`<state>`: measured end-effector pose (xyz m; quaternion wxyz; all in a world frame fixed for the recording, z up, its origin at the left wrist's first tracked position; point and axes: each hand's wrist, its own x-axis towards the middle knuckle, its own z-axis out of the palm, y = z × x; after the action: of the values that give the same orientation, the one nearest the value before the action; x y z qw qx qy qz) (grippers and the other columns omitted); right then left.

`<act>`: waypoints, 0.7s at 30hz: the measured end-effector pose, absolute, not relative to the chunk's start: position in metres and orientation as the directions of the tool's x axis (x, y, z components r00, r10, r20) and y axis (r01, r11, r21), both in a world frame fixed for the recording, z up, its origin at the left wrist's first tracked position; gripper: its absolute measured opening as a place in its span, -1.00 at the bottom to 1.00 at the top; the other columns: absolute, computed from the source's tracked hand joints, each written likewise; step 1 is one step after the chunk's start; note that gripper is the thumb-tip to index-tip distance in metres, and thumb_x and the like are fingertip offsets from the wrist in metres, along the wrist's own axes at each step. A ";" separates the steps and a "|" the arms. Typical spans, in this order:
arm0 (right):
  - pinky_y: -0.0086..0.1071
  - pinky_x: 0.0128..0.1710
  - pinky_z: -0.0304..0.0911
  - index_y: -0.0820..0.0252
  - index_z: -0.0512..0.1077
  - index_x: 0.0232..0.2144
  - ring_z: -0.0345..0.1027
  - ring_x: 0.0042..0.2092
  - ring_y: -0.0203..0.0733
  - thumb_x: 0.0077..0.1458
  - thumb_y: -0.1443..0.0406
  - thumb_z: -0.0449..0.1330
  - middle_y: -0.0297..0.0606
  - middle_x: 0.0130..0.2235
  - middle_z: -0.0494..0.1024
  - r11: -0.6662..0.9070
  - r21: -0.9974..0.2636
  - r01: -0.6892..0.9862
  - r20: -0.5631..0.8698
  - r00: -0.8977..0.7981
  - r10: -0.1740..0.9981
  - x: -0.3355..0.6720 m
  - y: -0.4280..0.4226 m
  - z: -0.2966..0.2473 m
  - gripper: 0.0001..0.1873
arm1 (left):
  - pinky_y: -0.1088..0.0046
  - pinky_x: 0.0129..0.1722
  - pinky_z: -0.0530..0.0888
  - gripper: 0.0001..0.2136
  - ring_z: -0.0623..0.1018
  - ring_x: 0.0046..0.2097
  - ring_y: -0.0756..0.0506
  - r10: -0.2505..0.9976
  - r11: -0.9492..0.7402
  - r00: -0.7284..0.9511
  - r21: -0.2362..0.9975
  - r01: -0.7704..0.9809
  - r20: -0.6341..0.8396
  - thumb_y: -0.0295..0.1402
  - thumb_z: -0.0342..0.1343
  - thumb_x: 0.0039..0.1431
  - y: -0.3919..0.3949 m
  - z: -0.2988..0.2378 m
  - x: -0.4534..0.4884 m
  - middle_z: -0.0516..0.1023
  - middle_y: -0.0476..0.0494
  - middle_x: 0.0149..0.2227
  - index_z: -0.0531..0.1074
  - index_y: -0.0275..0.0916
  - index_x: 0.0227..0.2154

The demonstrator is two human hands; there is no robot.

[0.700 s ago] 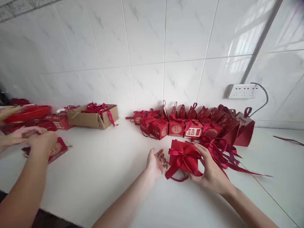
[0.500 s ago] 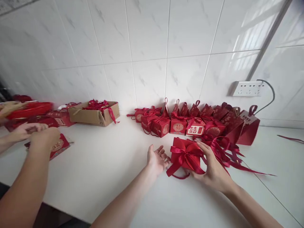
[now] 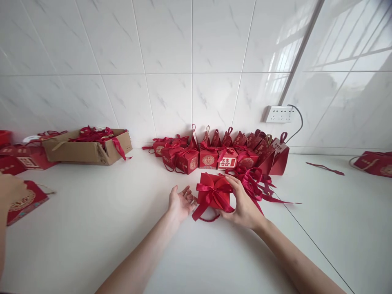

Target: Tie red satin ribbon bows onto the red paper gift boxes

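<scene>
A red gift box [image 3: 221, 197] with a satin ribbon bow [image 3: 213, 192] across its face is held up in front of me. My right hand [image 3: 243, 204] grips it from the right, thumb below and fingers on top. Under the box hangs a dark red cord handle [image 3: 209, 219]. My left hand [image 3: 181, 203] is palm up with loosely curled, parted fingers, close to the box's left side, and holds nothing. Just behind the box lies a tangle of loose red ribbons [image 3: 252, 179].
Rows of finished-looking red boxes [image 3: 208, 160] stand along the tiled wall. To the left is a cardboard box [image 3: 76, 149] of ribbons. A co-worker's hand [image 3: 10, 192] is by another red box [image 3: 29, 202]. A power strip [image 3: 278, 114] is on the wall.
The view has turned to the right, so everything sits further left. A red box at the far right has come into view. My hands keep nearly the same pose around the gift box.
</scene>
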<state>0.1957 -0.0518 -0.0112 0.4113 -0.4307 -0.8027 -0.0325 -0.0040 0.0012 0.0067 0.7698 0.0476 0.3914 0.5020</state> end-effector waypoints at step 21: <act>-0.02 0.02 0.30 0.09 -0.18 0.25 0.06 0.22 0.16 0.01 0.16 0.20 0.04 0.18 0.12 0.604 -0.299 0.739 0.687 -0.272 0.674 0.198 -0.054 -0.015 -0.12 | 0.51 -0.55 0.33 -0.76 0.21 -0.65 0.09 0.835 0.441 0.106 0.540 -0.717 -0.541 -0.29 -0.20 0.24 0.006 0.005 -0.009 0.22 0.06 -0.60 0.27 -0.30 -0.42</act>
<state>0.1978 -0.0535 -0.0148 0.4093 -0.4434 -0.7964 -0.0399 -0.0091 0.0058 0.0051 0.7404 0.0709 0.4152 0.5239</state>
